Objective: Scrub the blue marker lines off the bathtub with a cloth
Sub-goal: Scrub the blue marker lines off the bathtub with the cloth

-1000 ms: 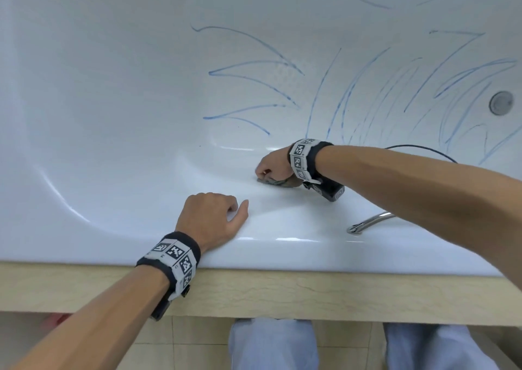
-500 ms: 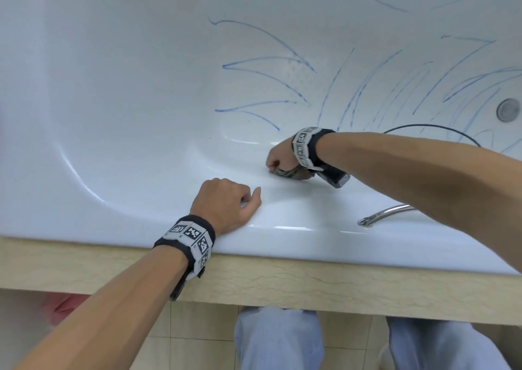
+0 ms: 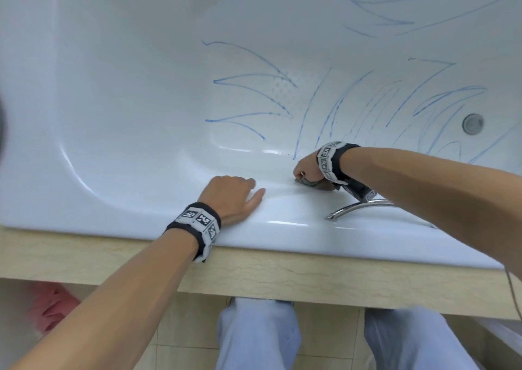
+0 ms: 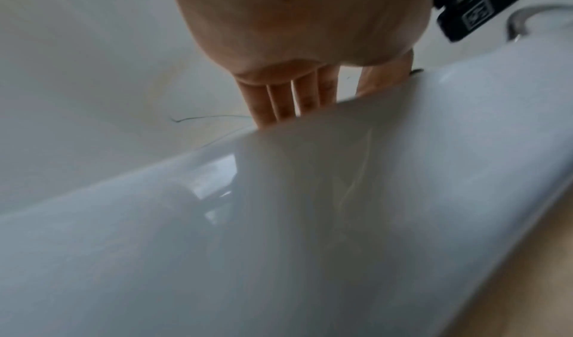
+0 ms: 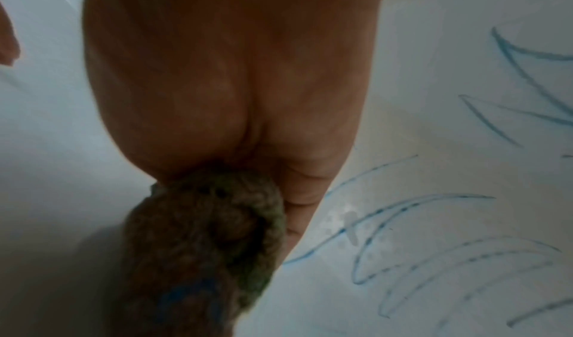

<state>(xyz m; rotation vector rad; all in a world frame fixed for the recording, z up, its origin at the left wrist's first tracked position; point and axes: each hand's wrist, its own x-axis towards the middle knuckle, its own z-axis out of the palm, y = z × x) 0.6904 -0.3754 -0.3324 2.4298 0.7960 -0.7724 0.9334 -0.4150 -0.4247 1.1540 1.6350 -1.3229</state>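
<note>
Blue marker lines [image 3: 254, 90] [image 5: 434, 232] cover the floor and far wall of the white bathtub [image 3: 113, 87]. My right hand [image 3: 306, 169] is low inside the tub against its near wall, fingers curled round a bunched grey-green cloth [image 3: 309, 182] [image 5: 204, 239] that carries a blue stain. The cloth presses on the tub just below the end of one blue line. My left hand [image 3: 234, 197] [image 4: 294, 97] rests on the near rim, its fingers hanging over the inner edge and holding nothing.
A chrome grab handle [image 3: 356, 208] sticks out of the near rim just right of my right wrist. The round drain [image 3: 472, 123] lies at the far right of the tub floor. A beige stone ledge [image 3: 282, 273] runs below the rim, my knees beneath it.
My right hand with the cloth has slid a little to the right along the tub's near wall. The left hand stays on the rim; the head view has shifted.
</note>
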